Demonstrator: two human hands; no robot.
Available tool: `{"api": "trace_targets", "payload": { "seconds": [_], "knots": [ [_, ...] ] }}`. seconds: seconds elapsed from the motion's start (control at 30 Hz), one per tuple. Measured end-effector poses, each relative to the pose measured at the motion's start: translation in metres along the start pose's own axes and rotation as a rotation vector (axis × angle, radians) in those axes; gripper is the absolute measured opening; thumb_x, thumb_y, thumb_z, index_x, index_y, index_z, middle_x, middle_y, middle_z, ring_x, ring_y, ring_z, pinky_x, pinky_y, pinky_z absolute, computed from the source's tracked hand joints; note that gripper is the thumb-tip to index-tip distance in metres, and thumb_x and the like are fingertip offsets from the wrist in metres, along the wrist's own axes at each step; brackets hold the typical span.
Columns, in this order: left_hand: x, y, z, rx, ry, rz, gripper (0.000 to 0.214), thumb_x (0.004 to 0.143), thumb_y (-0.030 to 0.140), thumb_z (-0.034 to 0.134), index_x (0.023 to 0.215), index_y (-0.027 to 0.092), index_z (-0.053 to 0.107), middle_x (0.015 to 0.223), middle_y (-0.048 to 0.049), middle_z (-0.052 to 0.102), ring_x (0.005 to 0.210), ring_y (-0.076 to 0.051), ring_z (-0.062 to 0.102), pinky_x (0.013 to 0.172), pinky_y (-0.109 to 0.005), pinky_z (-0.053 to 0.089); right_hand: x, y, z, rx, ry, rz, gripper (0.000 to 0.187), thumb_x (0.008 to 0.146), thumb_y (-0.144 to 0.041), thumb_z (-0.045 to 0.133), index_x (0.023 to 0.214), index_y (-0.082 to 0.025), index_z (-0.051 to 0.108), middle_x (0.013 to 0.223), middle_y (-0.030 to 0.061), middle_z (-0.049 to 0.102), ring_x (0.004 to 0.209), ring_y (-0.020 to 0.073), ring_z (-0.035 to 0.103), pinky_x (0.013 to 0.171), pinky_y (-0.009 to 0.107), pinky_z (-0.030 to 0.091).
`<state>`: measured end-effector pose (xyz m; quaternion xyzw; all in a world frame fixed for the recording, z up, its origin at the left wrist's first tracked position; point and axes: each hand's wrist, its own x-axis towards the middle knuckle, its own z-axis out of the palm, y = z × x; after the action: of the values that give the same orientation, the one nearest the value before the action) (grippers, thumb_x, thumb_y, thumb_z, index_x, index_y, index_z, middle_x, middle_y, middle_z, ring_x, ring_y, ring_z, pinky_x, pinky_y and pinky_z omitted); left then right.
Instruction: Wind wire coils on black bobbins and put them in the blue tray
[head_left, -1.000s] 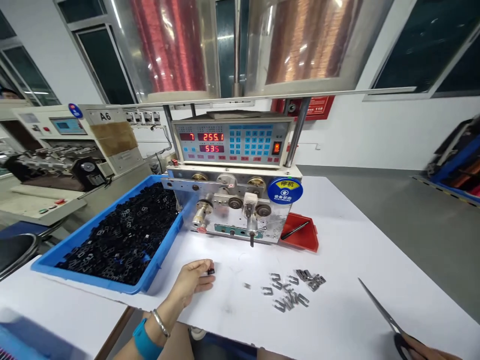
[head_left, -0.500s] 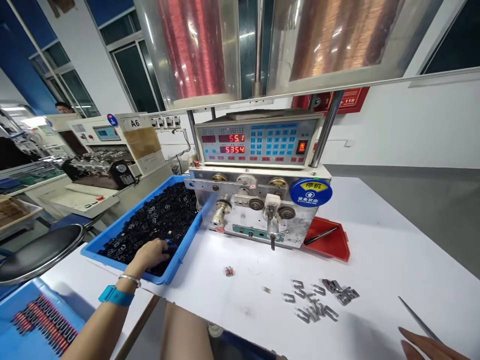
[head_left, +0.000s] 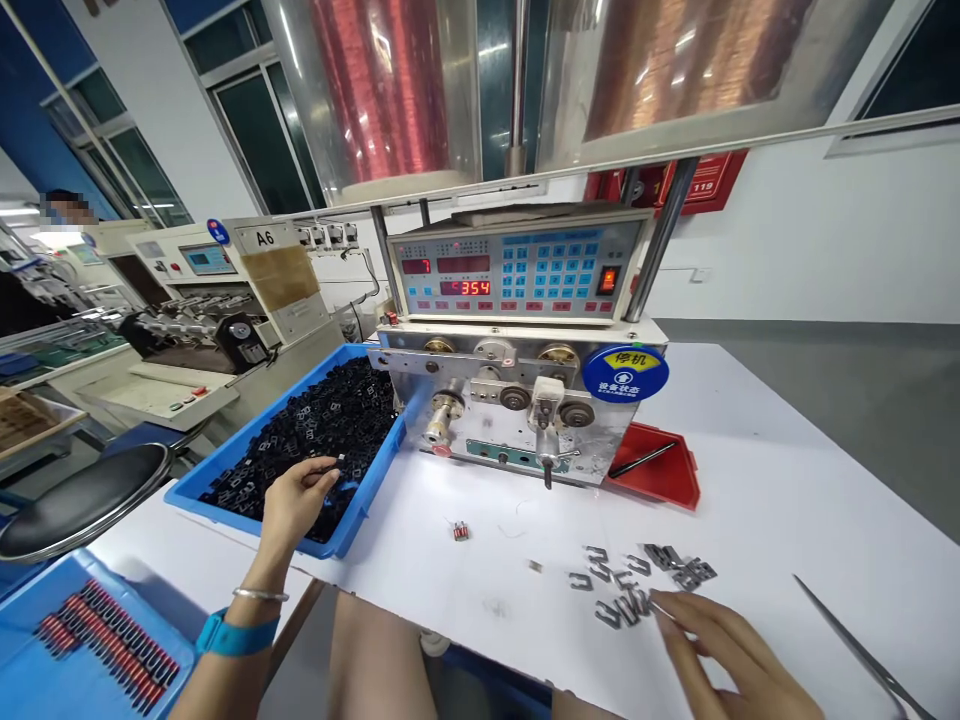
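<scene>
My left hand is over the blue bin of black plastic parts. Its thumb and fingertips pinch a small dark part, its shape mostly covered by the fingers. At the right, my right hand reaches into a loose group of U-shaped metal pieces. Thumb and forefinger close at the edge of that group on one piece, largely hidden by the fingertips. A small coil wound with red wire stands alone on the white table.
A winding machine with a lit panel stands behind the table, wire spools above it. Tweezers lie right of my right hand. A red tray holds a black stick. Finished coils fill part of a lower-left blue tray.
My left hand has lifted out of the black parts, fingers pinched. The right hand has come in from the lower right corner to the metal pieces. The panel's readout has changed.
</scene>
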<state>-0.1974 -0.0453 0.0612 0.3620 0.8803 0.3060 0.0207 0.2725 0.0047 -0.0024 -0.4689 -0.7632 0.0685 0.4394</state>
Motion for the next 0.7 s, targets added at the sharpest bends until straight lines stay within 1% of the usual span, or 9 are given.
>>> {"api": "trace_targets", "payload": {
  "seconds": [0.07, 0.13, 0.2, 0.27, 0.37, 0.47, 0.53, 0.57, 0.7],
  "knots": [
    [-0.012, 0.008, 0.006, -0.278, 0.064, -0.071, 0.037, 0.066, 0.042, 0.065, 0.093, 0.018, 0.070, 0.069, -0.0024, 0.071, 0.070, -0.020, 0.066, 0.066, -0.028, 0.050, 0.006, -0.021, 0.010, 0.074, 0.013, -0.046, 0.027, 0.087, -0.043, 0.052, 0.091, -0.025, 0.071, 0.092, 0.0075, 0.067, 0.070, 0.0179, 0.066, 0.054, 0.024, 0.058],
    [-0.031, 0.021, 0.014, -0.648, 0.048, -0.089, 0.034, 0.056, 0.037, 0.075, 0.084, 0.017, 0.070, 0.071, -0.0022, 0.071, 0.070, -0.019, 0.065, 0.068, -0.028, 0.051, 0.011, -0.045, 0.020, 0.163, 0.005, -0.089, 0.020, 0.086, -0.036, 0.055, 0.090, -0.024, 0.071, 0.090, 0.0069, 0.067, 0.072, 0.0186, 0.066, 0.060, 0.026, 0.058],
    [-0.060, 0.038, 0.024, -0.951, -0.099, -0.058, 0.033, 0.051, 0.032, 0.080, 0.078, 0.017, 0.069, 0.074, -0.0022, 0.072, 0.070, -0.017, 0.065, 0.068, -0.027, 0.052, 0.017, -0.072, 0.029, 0.277, -0.038, -0.127, 0.015, 0.085, -0.026, 0.057, 0.094, -0.024, 0.069, 0.089, 0.0067, 0.067, 0.074, 0.0188, 0.066, 0.062, 0.027, 0.057],
    [-0.095, 0.056, 0.036, -1.118, -0.303, -0.064, 0.031, 0.048, 0.030, 0.084, 0.072, 0.018, 0.069, 0.075, -0.0032, 0.073, 0.067, -0.017, 0.066, 0.065, -0.028, 0.054, 0.023, -0.098, 0.037, 0.412, -0.046, -0.174, 0.018, 0.085, -0.018, 0.057, 0.099, -0.023, 0.067, 0.088, 0.0064, 0.066, 0.076, 0.0185, 0.065, 0.064, 0.027, 0.057],
    [-0.143, 0.077, 0.051, -1.230, -0.517, -0.068, 0.029, 0.050, 0.030, 0.086, 0.072, 0.018, 0.071, 0.072, -0.0036, 0.073, 0.062, -0.017, 0.065, 0.061, -0.028, 0.054, 0.030, -0.125, 0.047, 0.578, -0.039, -0.224, 0.025, 0.082, -0.010, 0.056, 0.103, -0.022, 0.063, 0.086, 0.0065, 0.065, 0.076, 0.0188, 0.062, 0.065, 0.031, 0.056],
    [-0.166, 0.087, 0.058, -1.239, -0.648, -0.004, 0.026, 0.053, 0.027, 0.085, 0.074, 0.019, 0.074, 0.061, -0.0011, 0.070, 0.054, -0.013, 0.061, 0.052, -0.022, 0.050, 0.031, -0.132, 0.052, 0.644, -0.023, -0.215, 0.027, 0.082, -0.007, 0.056, 0.103, -0.022, 0.062, 0.085, 0.0062, 0.064, 0.076, 0.0188, 0.060, 0.064, 0.032, 0.055],
    [-0.170, 0.091, 0.059, -1.209, -0.687, 0.041, 0.024, 0.055, 0.025, 0.085, 0.077, 0.020, 0.076, 0.058, -0.0005, 0.069, 0.051, -0.012, 0.059, 0.051, -0.021, 0.050, 0.029, -0.130, 0.050, 0.652, -0.016, -0.190, 0.026, 0.082, -0.007, 0.055, 0.102, -0.022, 0.062, 0.085, 0.0056, 0.064, 0.075, 0.0183, 0.060, 0.063, 0.032, 0.054],
    [-0.170, 0.093, 0.058, -1.195, -0.687, 0.066, 0.023, 0.056, 0.024, 0.084, 0.077, 0.021, 0.076, 0.060, -0.0012, 0.070, 0.052, -0.013, 0.060, 0.052, -0.022, 0.051, 0.029, -0.128, 0.049, 0.652, -0.022, -0.178, 0.026, 0.082, -0.007, 0.055, 0.102, -0.022, 0.062, 0.084, 0.0052, 0.064, 0.075, 0.0179, 0.060, 0.063, 0.031, 0.054],
    [-0.170, 0.100, 0.055, -1.198, -0.640, 0.128, 0.014, 0.062, 0.025, 0.080, 0.075, 0.023, 0.077, 0.082, -0.0060, 0.075, 0.070, -0.018, 0.067, 0.061, -0.024, 0.055, 0.027, -0.121, 0.045, 0.664, -0.022, -0.138, 0.021, 0.082, -0.008, 0.057, 0.096, -0.022, 0.063, 0.084, 0.0044, 0.065, 0.073, 0.0163, 0.063, 0.061, 0.028, 0.056]
  ]
}}
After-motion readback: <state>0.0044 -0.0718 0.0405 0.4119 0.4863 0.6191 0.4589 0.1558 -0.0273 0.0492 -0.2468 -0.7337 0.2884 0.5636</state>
